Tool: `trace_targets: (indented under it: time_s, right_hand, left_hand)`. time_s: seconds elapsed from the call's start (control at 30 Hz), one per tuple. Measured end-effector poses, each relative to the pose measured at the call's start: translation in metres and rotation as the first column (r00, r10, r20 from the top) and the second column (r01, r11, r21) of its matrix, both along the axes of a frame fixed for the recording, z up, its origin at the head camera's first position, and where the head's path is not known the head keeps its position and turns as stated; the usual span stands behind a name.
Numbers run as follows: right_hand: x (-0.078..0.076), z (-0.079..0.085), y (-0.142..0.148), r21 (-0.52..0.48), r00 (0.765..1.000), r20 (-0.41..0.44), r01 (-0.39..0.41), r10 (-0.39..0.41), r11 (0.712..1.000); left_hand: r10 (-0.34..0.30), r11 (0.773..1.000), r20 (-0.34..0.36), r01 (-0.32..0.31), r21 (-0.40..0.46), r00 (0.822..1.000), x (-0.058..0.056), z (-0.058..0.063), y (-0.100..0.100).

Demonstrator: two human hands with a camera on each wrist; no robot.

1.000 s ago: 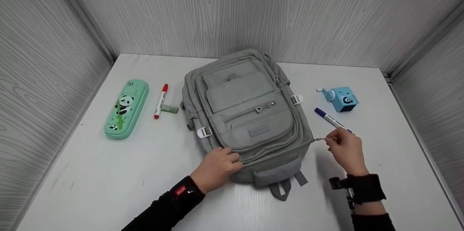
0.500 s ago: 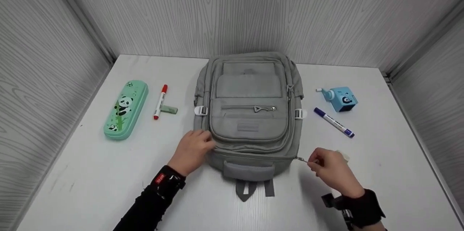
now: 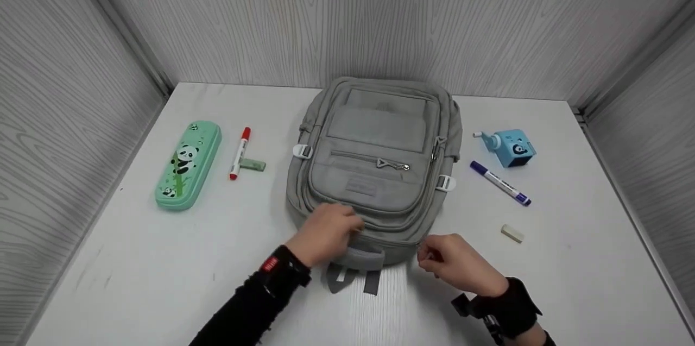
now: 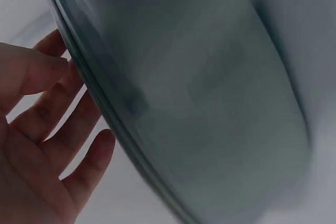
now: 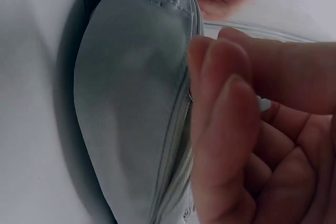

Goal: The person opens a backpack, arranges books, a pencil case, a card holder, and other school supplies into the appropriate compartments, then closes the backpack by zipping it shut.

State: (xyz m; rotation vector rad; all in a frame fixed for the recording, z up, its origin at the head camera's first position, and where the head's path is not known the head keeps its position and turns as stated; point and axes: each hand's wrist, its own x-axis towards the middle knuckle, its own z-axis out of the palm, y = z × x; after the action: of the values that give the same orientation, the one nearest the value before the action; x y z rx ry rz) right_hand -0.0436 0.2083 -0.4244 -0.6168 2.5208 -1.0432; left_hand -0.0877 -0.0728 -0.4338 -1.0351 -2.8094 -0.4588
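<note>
A grey backpack [image 3: 374, 172] lies on its back, its top carry handle [image 3: 365, 258] toward the person. My left hand [image 3: 327, 233] holds the bag's near edge left of the handle; in the left wrist view its thumb and fingers meet the piped seam [image 4: 113, 121]. At the near right corner my right hand [image 3: 461, 263] pinches the zipper pull, which the fingers mostly hide; a pale bit of it [image 5: 264, 103] shows between them in the right wrist view. Beside those fingers the zipper [image 5: 184, 135] runs along the bag's side, parted below them.
A green panda pencil case [image 3: 189, 165], a red marker [image 3: 239, 153] and a green eraser [image 3: 253, 164] lie left of the bag. To the right are a blue panda pencil sharpener [image 3: 513, 148], a blue marker [image 3: 500, 183] and a pale eraser [image 3: 512, 233]. Panels enclose the white table.
The backpack has turned clockwise, its handle end swinging left. My right hand has moved left and nearer, uncovering the pale eraser. My left hand went left, then back right along the edge.
</note>
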Motion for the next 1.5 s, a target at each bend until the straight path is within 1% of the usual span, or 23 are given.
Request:
trace_targets:
  time_s: [0.07,0.13,0.23,0.27,0.33,0.43,0.5,0.63,0.77,0.87,1.1,1.37,1.5]
  right_hand:
    - [-0.001,-0.001,-0.002,0.003,1.000,-0.003,-0.001,0.001,1.000]
    - [-0.002,-0.001,-0.004,0.005,1.000,0.002,0.001,-0.001,1.000]
    - [-0.003,-0.003,-0.004,-0.001,1.000,0.008,0.009,-0.009,1.000]
    - [-0.004,-0.004,-0.004,-0.001,1.000,0.008,0.016,-0.016,1.000]
    - [-0.005,-0.006,-0.002,0.002,0.999,0.001,0.038,-0.038,0.999]
    - [-0.007,-0.009,0.004,0.016,0.995,-0.033,0.092,-0.092,0.996]
    - [-0.009,-0.011,0.008,0.021,0.989,-0.061,0.139,-0.138,0.990]
    - [-0.016,-0.013,0.015,0.002,0.976,-0.091,0.198,-0.197,0.980]
    - [-0.024,-0.016,0.019,-0.027,0.974,-0.111,0.194,-0.196,0.981]
    - [-0.032,-0.018,0.024,-0.034,0.971,-0.123,0.201,-0.203,0.979]
    - [-0.060,-0.021,0.045,-0.014,0.951,-0.104,0.290,-0.290,0.957]
    - [-0.097,-0.015,0.065,0.062,0.925,-0.151,0.362,-0.350,0.930]
    - [-0.115,-0.014,0.071,0.090,0.908,-0.167,0.403,-0.385,0.911]
  left_hand:
    - [-0.065,0.997,-0.038,0.063,-0.043,0.997,0.012,-0.003,0.026]
    - [-0.089,0.989,-0.091,0.078,-0.122,0.992,0.021,-0.006,0.049]
    - [-0.080,0.970,-0.155,0.041,-0.241,0.985,0.029,-0.009,0.072]
    - [-0.070,0.964,-0.172,0.023,-0.265,0.983,0.031,-0.009,0.077]
    - [-0.048,0.956,-0.182,-0.007,-0.294,0.982,0.033,-0.010,0.083]
    - [-0.033,0.954,-0.199,-0.028,-0.297,0.980,0.034,-0.009,0.085]
    - [-0.035,0.957,-0.211,-0.028,-0.288,0.977,0.034,-0.008,0.084]
    - [-0.053,0.969,-0.271,-0.016,-0.247,0.961,0.033,-0.011,0.083]
    - [-0.060,0.980,-0.323,-0.005,-0.198,0.944,0.032,-0.013,0.080]
    - [-0.061,0.985,-0.332,0.004,-0.170,0.941,0.032,-0.014,0.078]
    - [-0.077,0.990,-0.332,0.034,-0.135,0.940,0.034,-0.014,0.073]
    - [-0.083,0.992,-0.330,0.047,-0.115,0.940,0.033,-0.013,0.072]
    - [-0.083,0.994,-0.343,0.054,-0.095,0.936,0.033,-0.013,0.070]
